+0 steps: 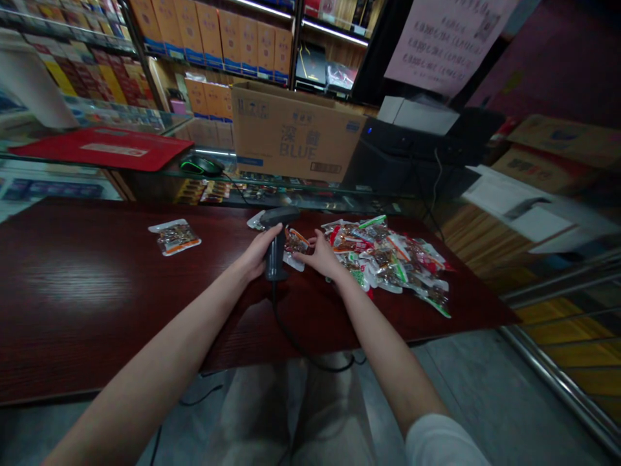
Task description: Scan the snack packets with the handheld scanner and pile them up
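Note:
My left hand (256, 254) is wrapped round the grip of a black barcode scanner (275, 255), which stands upright over the dark wooden table. Just right of the scanner, a small snack packet (295, 241) with an orange stripe is held between the thumb and fingers of my right hand (323, 255). The scanner hides part of that packet. Behind the scanner's head, the pale end of another packet (255, 221) peeks out. A heap of snack packets (388, 259) in red, green and clear wrapping lies right of my right hand. One packet (175, 237) lies alone at the left.
The scanner's black cable (291, 336) hangs over the front edge of the table (121, 310). Behind it, a glass counter carries a cardboard box (298, 133), a mouse (201, 166) and a red mat (107, 147). A metal rail (557, 382) runs at the right.

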### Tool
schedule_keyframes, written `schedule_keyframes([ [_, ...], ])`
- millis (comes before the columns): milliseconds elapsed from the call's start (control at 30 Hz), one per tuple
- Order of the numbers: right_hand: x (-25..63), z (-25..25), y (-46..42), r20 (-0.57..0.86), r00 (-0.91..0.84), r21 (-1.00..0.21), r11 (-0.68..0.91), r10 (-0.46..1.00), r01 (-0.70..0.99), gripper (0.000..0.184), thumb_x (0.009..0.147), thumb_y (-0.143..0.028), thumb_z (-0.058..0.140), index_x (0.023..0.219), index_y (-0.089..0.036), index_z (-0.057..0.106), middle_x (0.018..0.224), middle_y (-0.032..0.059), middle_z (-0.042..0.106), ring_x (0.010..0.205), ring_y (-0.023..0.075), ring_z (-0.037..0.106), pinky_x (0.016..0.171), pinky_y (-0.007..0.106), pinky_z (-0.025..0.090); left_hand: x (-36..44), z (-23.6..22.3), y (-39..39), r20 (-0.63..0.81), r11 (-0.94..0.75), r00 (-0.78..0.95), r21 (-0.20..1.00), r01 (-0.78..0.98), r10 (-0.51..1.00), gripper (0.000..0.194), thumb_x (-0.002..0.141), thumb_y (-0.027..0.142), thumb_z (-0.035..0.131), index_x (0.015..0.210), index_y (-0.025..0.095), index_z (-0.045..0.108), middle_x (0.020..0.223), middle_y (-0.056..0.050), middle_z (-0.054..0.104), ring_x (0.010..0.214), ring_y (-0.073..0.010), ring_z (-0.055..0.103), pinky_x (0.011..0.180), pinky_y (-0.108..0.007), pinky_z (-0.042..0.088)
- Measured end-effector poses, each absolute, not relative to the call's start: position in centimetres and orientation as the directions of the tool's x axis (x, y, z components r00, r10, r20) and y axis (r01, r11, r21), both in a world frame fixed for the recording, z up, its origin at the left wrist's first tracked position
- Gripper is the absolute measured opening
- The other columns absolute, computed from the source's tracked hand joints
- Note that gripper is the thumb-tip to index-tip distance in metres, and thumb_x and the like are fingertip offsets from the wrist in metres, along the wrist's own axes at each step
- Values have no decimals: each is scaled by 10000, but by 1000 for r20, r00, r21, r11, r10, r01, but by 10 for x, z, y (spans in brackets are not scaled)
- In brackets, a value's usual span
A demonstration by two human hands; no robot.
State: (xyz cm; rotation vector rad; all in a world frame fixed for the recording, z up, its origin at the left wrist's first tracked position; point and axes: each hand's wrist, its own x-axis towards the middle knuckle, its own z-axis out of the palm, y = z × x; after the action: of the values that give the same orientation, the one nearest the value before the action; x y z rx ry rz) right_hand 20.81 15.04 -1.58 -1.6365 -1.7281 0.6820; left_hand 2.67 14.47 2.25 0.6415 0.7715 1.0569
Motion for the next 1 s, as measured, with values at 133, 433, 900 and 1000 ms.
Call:
schedule_keyframes([
  [133,208,-18,153,131,29,-862,99,991,497,981,563,-390,851,1377,-160,355,1186,138,595,1068,279,633,961,455,497,30,27,141,-192,329,296,777,-536,936,237,845,350,655,921,130,701,875,-89,744,774,-177,702,721,-268,575],
  [433,242,-1,161,394,271,-910,332,878,246,769,653,-270,773,1300,-218,361,1295,141,570,1115,238,632,982,433,505,29,37,126,-61,190,290,877,-440,955,292,813,370,680,997,144,669,1061,-95,716,913,-179,692,810,-296,569],
  [900,261,-8,172,373,216,-887,279,902,368,460,676,-197,725,1111,-170,577,1076,83,695,1022,237,670,977,439,519,41,51,104,-85,161,379,971,-174,921,445,838,599,587,947,168,619,575,9,544,421,-100,482,416,-228,400],
  [1000,260,-10,172,369,187,-871,269,910,411,453,675,-192,730,1104,-175,587,1050,71,693,1004,241,669,968,463,524,43,50,104,-52,126,363,975,-182,930,423,832,580,610,931,169,616,691,-14,610,436,-83,487,421,-232,409],
])
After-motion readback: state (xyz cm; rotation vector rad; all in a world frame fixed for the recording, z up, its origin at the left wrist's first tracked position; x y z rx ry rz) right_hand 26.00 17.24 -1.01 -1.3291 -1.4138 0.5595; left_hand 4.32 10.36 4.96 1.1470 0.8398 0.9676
